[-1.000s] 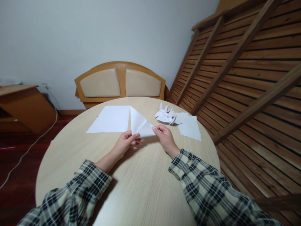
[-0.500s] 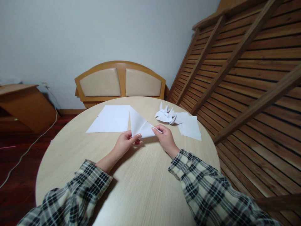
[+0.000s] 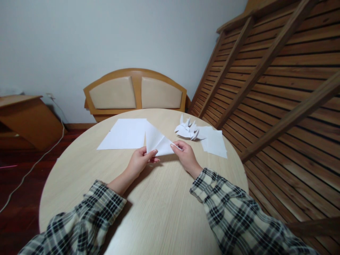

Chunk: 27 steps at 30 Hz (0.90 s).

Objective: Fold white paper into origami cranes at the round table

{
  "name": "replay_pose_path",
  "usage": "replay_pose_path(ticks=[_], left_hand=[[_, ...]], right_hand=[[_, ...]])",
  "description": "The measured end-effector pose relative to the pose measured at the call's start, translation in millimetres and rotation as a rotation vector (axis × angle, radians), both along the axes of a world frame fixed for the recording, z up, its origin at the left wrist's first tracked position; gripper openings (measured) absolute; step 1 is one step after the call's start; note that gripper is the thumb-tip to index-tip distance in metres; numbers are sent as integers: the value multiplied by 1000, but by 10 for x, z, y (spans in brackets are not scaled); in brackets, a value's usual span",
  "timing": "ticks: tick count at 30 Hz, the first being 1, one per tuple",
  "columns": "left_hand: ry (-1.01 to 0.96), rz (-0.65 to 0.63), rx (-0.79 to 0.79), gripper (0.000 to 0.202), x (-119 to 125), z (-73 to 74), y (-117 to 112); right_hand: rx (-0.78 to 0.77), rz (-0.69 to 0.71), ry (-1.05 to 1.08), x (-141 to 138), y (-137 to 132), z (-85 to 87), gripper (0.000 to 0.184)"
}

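Note:
A white sheet folded into a triangle (image 3: 156, 141) is held just above the round wooden table (image 3: 148, 198). My left hand (image 3: 140, 161) pinches its near lower corner between thumb and fingers. My right hand (image 3: 185, 154) pinches the right corner. Both sleeves are plaid.
A flat white sheet (image 3: 124, 134) lies beyond my left hand. Several folded paper figures (image 3: 188, 129) and more white sheets (image 3: 214, 142) lie at the right. A padded wooden chair back (image 3: 135, 92) stands behind the table. Slatted wooden panels (image 3: 278, 92) lean at the right. A cable (image 3: 32, 166) runs across the floor.
Both hands and the folded paper have shifted slightly to the left; the grip is the same.

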<state>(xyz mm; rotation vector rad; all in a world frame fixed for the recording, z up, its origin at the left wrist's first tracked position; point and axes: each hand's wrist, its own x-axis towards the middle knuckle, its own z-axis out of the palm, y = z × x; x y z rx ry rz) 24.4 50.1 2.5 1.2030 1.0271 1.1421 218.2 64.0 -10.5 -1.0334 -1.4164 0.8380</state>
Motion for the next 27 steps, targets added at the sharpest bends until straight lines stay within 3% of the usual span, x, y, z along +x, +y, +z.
replay_pose_path(ticks=[11,17,27], left_hand=[[66,88,48,19,-14,5,8],[129,65,84,21,-13,24,-5],[60,48,31,21,-4,17,-10]], right_hand=[[-40,53,-16,-17,0,-12,27],[-6,36,-41,-23,2,-9,30],[1,45,-57,-20,-24,32,29]])
